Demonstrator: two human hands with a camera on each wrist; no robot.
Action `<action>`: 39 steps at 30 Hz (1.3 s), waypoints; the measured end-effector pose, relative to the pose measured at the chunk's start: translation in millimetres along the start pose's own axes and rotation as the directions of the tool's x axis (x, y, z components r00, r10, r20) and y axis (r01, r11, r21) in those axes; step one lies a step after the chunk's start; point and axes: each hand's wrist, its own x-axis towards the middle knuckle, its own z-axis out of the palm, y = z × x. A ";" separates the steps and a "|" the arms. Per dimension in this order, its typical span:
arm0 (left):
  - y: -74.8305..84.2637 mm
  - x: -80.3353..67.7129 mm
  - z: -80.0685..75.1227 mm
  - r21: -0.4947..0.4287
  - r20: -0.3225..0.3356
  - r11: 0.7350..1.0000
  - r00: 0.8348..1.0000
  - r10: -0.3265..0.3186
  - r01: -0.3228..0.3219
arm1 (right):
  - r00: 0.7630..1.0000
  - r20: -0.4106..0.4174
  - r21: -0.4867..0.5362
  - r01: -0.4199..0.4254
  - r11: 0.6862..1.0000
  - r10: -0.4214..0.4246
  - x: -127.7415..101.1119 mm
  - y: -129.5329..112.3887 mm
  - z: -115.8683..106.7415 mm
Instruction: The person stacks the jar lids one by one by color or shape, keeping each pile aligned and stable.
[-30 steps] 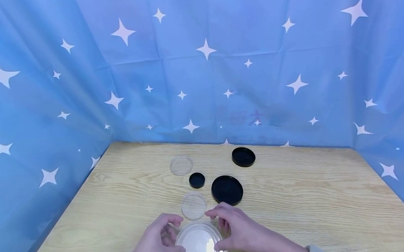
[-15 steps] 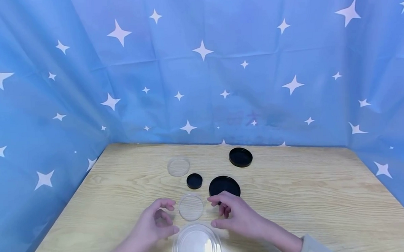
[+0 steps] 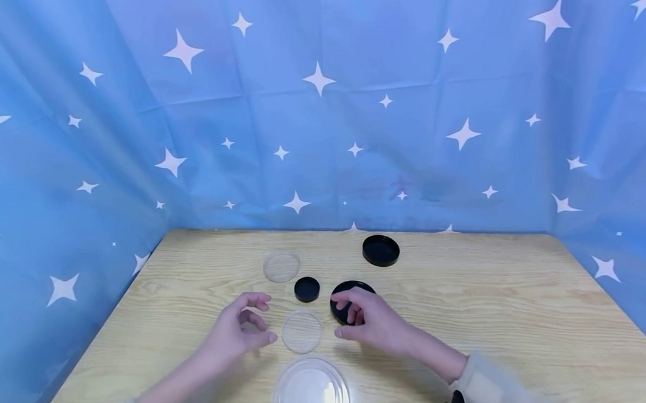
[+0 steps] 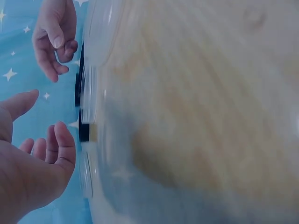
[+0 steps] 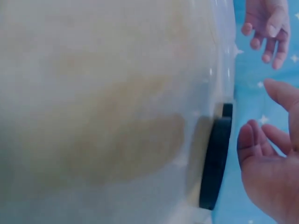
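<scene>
A clear round shallow dish (image 3: pixel 302 331) lies on the table between my two hands. My left hand (image 3: pixel 233 331) hovers to its left, fingers loosely bent and holding nothing. On the other side my right hand (image 3: pixel 376 325) hovers empty, its fingers overlapping a large black round dish (image 3: pixel 338 310) in the head view. Both wrist views show bare palms above the tabletop, each with the opposite hand facing it. Nearest the person sits a larger clear round dish (image 3: pixel 311 391) with concentric rings.
Farther back are a small black dish (image 3: pixel 307 289), another clear dish (image 3: pixel 281 267) and a medium black dish (image 3: pixel 381 251). The wooden table (image 3: pixel 498 308) ends at a blue star-patterned curtain (image 3: pixel 406 118) behind and at the sides.
Both hands have left the sides of the large clear dish, moved forward and spread apart to either side of the smaller clear dish. The dishes stay in place while the view shifts slightly.
</scene>
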 end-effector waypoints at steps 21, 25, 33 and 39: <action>-9.1 52.9 -59.1 0.088 -0.084 0.995 0.996 -0.029 0.036 | 0.999 -0.014 -0.136 -0.038 0.990 0.037 91.9 -0.8 -25.6; -18.5 61.8 -66.0 0.095 -0.093 0.993 0.994 -0.057 0.066 | 0.996 -0.035 -0.123 -0.083 0.989 0.080 108.3 5.5 -22.8; -32.8 82.9 -65.8 -0.015 -0.146 0.996 0.985 -0.092 0.090 | 0.991 -0.040 -0.029 -0.132 0.991 0.131 136.5 20.7 -11.3; -34.5 98.0 -58.7 -0.041 -0.153 0.994 0.983 -0.104 0.099 | 0.986 -0.029 -0.015 -0.167 0.986 0.167 149.5 25.6 -1.5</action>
